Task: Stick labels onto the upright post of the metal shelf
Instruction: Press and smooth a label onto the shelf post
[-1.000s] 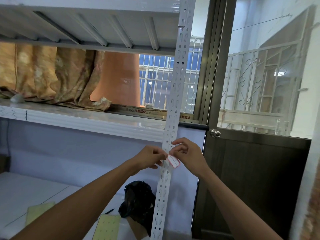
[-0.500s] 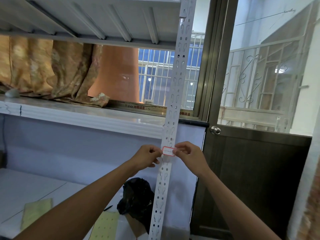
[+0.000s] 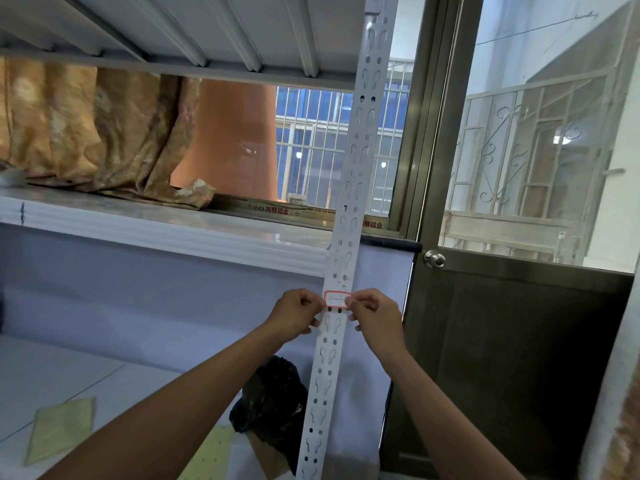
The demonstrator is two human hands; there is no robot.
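A white perforated upright post of the metal shelf runs from top to bottom through the middle of the view. A small white label with a red border lies level across the post's face at chest height. My left hand pinches the label's left end. My right hand pinches its right end. Both hands flank the post, fingers curled. Whether the label is stuck down flat I cannot tell.
The grey shelf deck hangs overhead at left. Behind stand a white ledge with bunched curtain, a window and a brown door with a knob. Below lie a black bag and yellow sheets.
Both hands raised the label from a tilted position lower on the post and turned it level across the post's face. The view has shifted slightly upward.
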